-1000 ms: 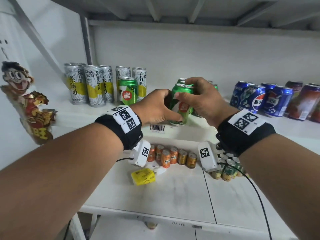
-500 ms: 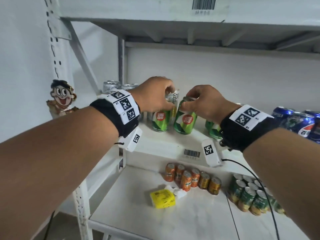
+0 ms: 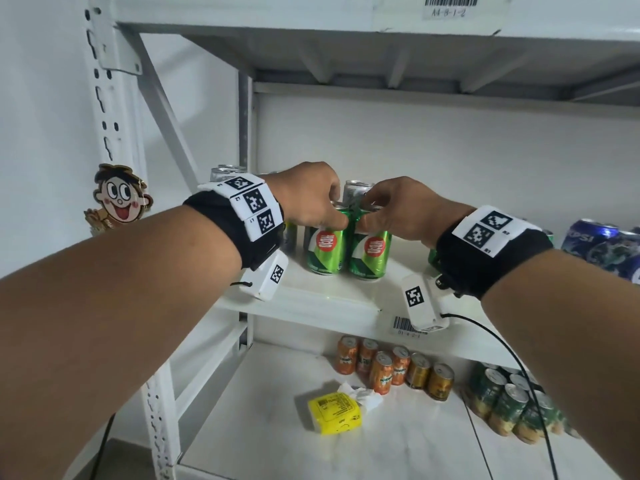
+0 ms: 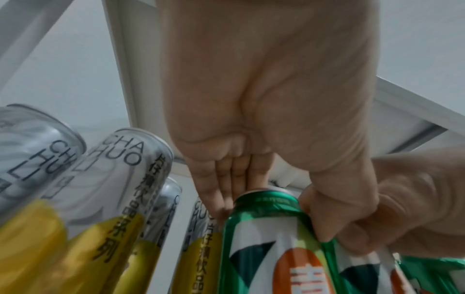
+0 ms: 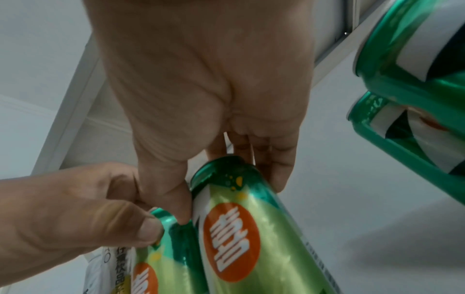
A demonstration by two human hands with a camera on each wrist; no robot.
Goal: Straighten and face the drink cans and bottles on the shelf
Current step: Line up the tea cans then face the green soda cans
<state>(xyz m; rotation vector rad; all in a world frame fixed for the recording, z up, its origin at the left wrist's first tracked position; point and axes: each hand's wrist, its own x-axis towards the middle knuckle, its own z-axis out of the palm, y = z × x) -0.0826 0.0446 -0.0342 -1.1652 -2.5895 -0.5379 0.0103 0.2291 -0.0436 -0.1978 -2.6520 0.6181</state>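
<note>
Currently the left hand is gripping the top of the left green can and the right hand is gripping the top of the right green can — fingers curled round each rim, thumbs at the front. Both cans are standing upright, touching side by side near the front edge of the middle shelf, red logos facing out.

Risks, as I'm reading it:
- Grips are sitting high on the cans, so any sideways push is likely tipping one rather than sliding it.
- The tall silver-and-yellow cans are standing just behind and left of the left can; knuckles could be knocking them over on withdrawal.
- The cans are sitting close to the shelf lip — pulling forward risks a drop onto the orange cans below.

Versus half a second ago: the right can was leaning and apart from the left one; now it's standing square and touching it. The view is also tilting up.
</note>
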